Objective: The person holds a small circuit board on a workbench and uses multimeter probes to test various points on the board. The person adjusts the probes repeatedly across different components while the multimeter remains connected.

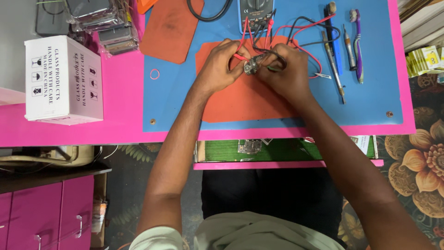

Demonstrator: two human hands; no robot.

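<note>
Across the middle of the frame runs the pink workbench (115, 120), and on it the blue mat (370, 92) that fills the upper right, then the orange pad (240, 99) at centre where I work. At the top edge sits the multimeter (255, 11), its red lead (310, 54) and black lead (319, 42) looping down toward my hands. At upper left stands a white cardboard box (62, 81); at upper right lie a purple toothbrush (357, 46) and a slim metal tool (334, 65) (both well clear of my wrists).

Just above the pad's centre, my left hand (219, 67) pinches the small metal component (252, 66) between thumb and forefinger, the other fingers curled in behind. My right hand (284, 71) closes around what looks like a probe tip, fingers pressed together, its point at the component; I cannot tell exactly which spot it touches, since my knuckles hide it.

To do this well, I judge that I should rest both wrists on the pad so the tip does not wander, and keep the left pinch on the component's edges so my fingers stay off any bare contacts. The red lead crosses between my hands, so I would keep it slack rather than let it tug the probe aside. The meter's face is cut off by the frame (I would need to lift my head to read it), so the touch must hold steady meanwhile.
</note>
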